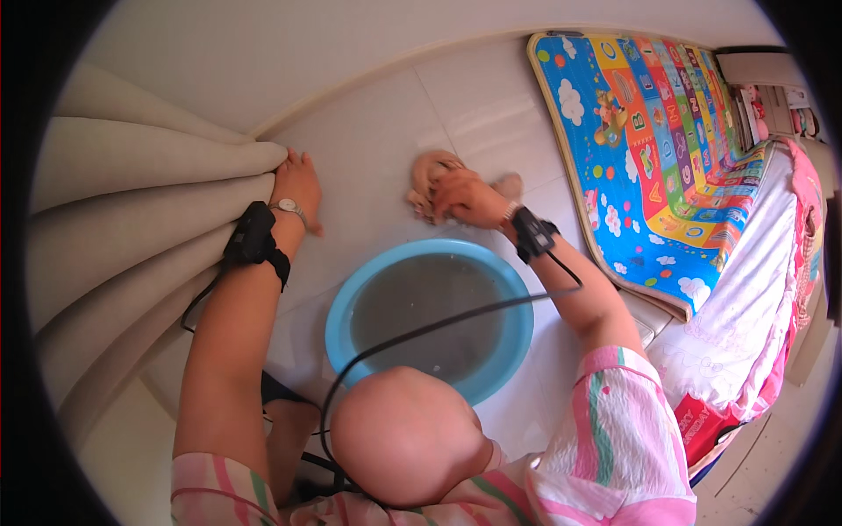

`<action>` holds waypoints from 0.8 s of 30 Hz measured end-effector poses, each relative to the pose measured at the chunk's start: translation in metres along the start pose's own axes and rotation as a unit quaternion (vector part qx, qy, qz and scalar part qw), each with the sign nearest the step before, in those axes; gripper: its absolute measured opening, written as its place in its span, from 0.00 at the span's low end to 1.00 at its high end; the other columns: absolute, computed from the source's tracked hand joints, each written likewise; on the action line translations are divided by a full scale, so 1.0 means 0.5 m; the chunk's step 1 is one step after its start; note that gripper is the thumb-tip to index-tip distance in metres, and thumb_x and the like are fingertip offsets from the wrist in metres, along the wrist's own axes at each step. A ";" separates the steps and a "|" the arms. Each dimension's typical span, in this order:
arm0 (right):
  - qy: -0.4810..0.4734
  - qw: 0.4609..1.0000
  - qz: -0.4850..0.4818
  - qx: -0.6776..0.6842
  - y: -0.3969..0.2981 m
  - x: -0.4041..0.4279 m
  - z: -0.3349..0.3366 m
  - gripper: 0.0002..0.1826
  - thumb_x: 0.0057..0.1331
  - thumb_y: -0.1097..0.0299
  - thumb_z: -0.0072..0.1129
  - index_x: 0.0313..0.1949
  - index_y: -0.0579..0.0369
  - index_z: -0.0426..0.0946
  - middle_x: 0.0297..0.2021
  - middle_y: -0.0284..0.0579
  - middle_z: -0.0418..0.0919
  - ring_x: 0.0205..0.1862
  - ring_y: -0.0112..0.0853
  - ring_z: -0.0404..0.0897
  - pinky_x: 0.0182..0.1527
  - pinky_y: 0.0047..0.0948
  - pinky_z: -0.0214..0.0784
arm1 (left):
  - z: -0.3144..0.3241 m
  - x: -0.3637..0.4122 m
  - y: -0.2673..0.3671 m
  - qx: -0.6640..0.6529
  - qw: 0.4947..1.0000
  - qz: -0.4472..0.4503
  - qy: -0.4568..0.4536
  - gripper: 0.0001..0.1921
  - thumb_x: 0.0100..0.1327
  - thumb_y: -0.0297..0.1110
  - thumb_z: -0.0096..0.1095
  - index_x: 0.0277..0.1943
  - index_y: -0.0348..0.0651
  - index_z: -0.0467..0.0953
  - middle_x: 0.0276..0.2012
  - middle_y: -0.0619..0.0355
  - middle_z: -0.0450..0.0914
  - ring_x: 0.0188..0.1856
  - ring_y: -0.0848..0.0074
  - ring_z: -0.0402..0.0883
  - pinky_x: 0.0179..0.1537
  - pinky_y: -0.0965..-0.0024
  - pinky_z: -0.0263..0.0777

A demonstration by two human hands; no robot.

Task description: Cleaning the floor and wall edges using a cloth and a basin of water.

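Observation:
My right hand (468, 198) presses a crumpled, brownish-pink cloth (427, 172) onto the pale tiled floor, just beyond the basin; the hand is slightly blurred. A light blue plastic basin (343, 296) of murky grey water (427, 315) stands on the floor in front of me. My left hand (299, 187) rests on the floor at the left, beside the hanging curtain, its fingers spread and nothing in it. A wristwatch (287, 205) sits on that wrist. Both forearms carry strapped black devices, and a black cable crosses over the basin.
Thick beige curtain folds (151, 151) hang at the left. A baseboard (342, 85) runs along the wall ahead. To the right lies a colourful alphabet play mat (631, 164), with pink and white bedding (730, 315) beside it. My bare knee (404, 434) is close to the basin.

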State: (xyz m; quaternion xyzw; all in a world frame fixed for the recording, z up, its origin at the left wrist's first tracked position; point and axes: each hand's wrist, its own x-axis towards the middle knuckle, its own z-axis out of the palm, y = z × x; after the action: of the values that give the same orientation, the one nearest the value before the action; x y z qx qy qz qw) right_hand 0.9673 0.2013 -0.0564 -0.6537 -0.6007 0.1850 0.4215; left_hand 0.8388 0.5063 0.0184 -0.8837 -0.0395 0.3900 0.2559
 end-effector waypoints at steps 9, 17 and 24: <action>0.236 0.896 0.368 -0.073 -0.194 -0.450 0.116 0.13 0.56 0.81 0.53 0.36 0.55 0.85 0.42 0.45 0.84 0.55 0.45 0.78 0.65 0.45 0.65 | -0.026 0.006 0.009 0.038 0.999 -0.012 -0.017 0.73 0.37 0.68 0.82 0.75 0.22 0.51 0.72 0.30 0.60 0.75 0.47 0.59 0.74 0.54 0.55; 0.258 0.677 0.627 0.284 -0.465 -0.653 0.249 0.18 0.62 0.86 0.40 0.31 0.57 0.83 0.32 0.39 0.83 0.36 0.29 0.80 0.44 0.31 0.73 | 0.009 -0.004 0.012 0.036 0.998 0.016 -0.050 0.73 0.35 0.68 0.83 0.74 0.20 0.52 0.72 0.30 0.61 0.75 0.45 0.60 0.74 0.54 0.56; 0.337 0.825 0.438 0.123 -0.301 -0.282 -0.031 0.15 0.69 0.80 0.41 0.40 0.58 0.81 0.34 0.38 0.83 0.33 0.23 0.79 0.36 0.23 0.73 | 0.030 0.004 0.009 0.006 0.999 0.023 -0.022 0.77 0.30 0.65 0.87 0.74 0.18 0.49 0.71 0.25 0.59 0.76 0.45 0.58 0.75 0.58 0.54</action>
State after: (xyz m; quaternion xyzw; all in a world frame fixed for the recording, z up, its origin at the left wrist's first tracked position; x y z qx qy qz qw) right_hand 0.8544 0.0519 0.0317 -0.8124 -0.0444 0.1909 0.5492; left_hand 0.8289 0.5090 0.0065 -0.8741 -0.0220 0.4151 0.2514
